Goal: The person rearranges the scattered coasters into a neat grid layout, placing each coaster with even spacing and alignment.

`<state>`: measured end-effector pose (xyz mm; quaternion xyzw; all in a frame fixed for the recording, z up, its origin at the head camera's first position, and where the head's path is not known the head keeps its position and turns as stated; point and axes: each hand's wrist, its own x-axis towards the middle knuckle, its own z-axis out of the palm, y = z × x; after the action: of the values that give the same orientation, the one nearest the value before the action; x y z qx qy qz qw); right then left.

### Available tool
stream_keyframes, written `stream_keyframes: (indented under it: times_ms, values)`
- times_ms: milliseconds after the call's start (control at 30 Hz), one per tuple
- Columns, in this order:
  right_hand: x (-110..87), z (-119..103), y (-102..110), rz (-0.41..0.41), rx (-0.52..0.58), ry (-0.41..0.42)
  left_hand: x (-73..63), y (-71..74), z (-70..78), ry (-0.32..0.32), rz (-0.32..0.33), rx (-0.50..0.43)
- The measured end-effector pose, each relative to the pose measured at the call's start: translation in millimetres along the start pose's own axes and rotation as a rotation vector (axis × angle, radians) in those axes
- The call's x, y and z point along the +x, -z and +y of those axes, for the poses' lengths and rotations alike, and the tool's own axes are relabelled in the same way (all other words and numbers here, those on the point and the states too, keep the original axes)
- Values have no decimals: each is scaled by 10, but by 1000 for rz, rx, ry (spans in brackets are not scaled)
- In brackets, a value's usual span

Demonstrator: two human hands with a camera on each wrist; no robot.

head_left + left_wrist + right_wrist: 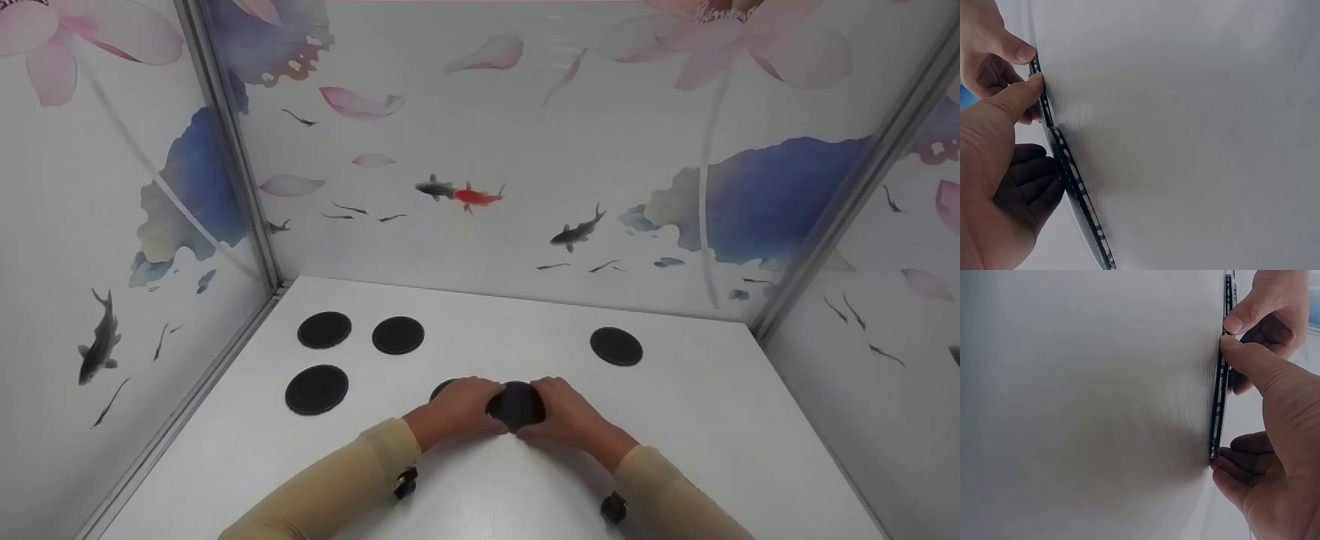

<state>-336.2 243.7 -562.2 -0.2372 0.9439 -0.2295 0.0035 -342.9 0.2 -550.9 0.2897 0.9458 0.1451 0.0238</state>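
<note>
Near the middle of the white table, both hands grip one round black coaster (516, 407) from opposite sides. My left hand (463, 407) has its thumb at the near edge and its fingers at the left side. Thumb near and fingers round the right side, my right hand (568, 414) holds the same disc. In the right wrist view the coaster (1220, 399) shows its thin edge, flat against the table, with the two thumbs close together. A second black coaster (442, 388) lies mostly hidden under the left hand; its patterned edge (1086, 205) shows in the left wrist view.
Three more black coasters (325, 330) (398, 335) (316, 390) lie at the table's left. Another coaster (616, 346) lies at the back right. Panels printed with flowers and fish, such as the back panel (525, 150), enclose the white table (225, 465) on three sides.
</note>
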Motion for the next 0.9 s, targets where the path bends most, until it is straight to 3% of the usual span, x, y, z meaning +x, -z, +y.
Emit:
stream_keyframes:
  times_ms: [433, 600, 767, 900]
  values:
    - [-25, -7, 32, -7, 11, -11, 19, 20, 3, 14, -19, -29]
    - [-28, -9, 54, -30, 63, -39, 18, 54, -36, 2, -34, -82]
    - [-105, 19, 128, -31, 139, -89, -55, 148, -65, 4, -43, -140]
    - [-228, 76, 203, 4, 196, -77, -149, 250, -91, -5, -30, -180]
